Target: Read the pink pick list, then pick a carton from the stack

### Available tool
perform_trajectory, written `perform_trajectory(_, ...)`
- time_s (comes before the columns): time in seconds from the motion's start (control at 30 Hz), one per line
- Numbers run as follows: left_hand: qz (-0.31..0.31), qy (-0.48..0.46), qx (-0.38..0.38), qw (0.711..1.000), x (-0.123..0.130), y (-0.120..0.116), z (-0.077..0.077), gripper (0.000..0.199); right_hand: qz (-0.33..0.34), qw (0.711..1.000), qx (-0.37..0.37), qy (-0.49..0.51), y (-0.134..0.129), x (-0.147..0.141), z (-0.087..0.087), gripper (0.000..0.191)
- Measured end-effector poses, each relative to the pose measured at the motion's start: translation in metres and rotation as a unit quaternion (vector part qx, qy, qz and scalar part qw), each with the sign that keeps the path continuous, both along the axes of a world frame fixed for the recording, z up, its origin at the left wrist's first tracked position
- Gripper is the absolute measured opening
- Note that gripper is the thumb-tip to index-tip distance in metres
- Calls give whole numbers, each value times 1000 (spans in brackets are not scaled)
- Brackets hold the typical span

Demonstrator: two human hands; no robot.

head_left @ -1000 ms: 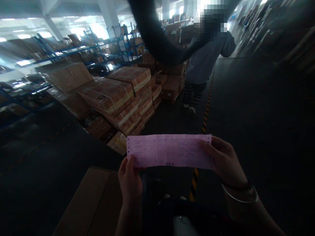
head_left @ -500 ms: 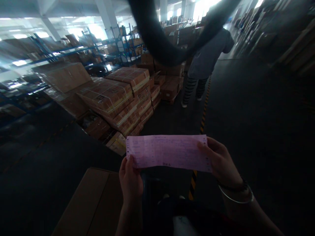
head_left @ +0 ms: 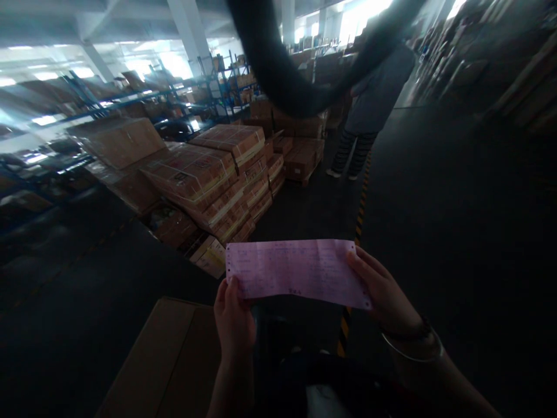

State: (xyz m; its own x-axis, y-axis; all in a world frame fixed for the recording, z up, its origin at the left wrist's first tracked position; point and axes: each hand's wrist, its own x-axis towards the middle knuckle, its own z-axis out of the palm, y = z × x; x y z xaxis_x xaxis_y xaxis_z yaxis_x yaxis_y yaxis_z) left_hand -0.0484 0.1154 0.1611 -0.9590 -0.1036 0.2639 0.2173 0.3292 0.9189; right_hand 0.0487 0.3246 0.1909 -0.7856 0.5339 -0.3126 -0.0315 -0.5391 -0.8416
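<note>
Dim warehouse aisle, stacked cartons (head_left: 217, 174) alongside. Left hand (head_left: 235, 319) and right hand (head_left: 383, 290) pinch a pink slip (head_left: 296, 271) taut at chest height, apparently reading it; matching cartons seems next.

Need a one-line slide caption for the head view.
Both hands, left and right, hold a pink slip in a warehouse aisle beside stacked cartons; another person stands ahead.

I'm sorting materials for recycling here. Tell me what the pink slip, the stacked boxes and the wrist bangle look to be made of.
Pink slip: thin matte paper, apparently; punched holes along its edges, and it bends between the left hand and right hand.
Stacked boxes: brown corrugated cardboard, probably, with a glossy sheen suggesting tape or wrap.
Bangle: likely polished metal; it glints silver.
</note>
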Motion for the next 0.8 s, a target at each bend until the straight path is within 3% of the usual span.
perform_trajectory(0.13,-1,-48,67,997,6,9,12,4,21,1000,6,0,-3,2,0,50)
perform_trajectory(0.23,2,-111,162,981,9,17,16,13,11,1000,-15,-12,-5,4,0,53)
perform_trajectory(0.33,-1,-132,190,973,10,17,16,17,6,999,-52,-13,-7,5,3,56)
perform_trajectory(0.57,-62,-48,130,988,25,14,0,19,107,991,-72,47,-18,-2,-4,54)
perform_trajectory(0.67,-135,80,22,987,31,26,-10,16,150,982,-54,106,-33,-11,-16,50)
perform_trajectory(0.8,-252,302,-166,904,26,33,-30,13,193,974,-46,110,-58,-33,-38,58)
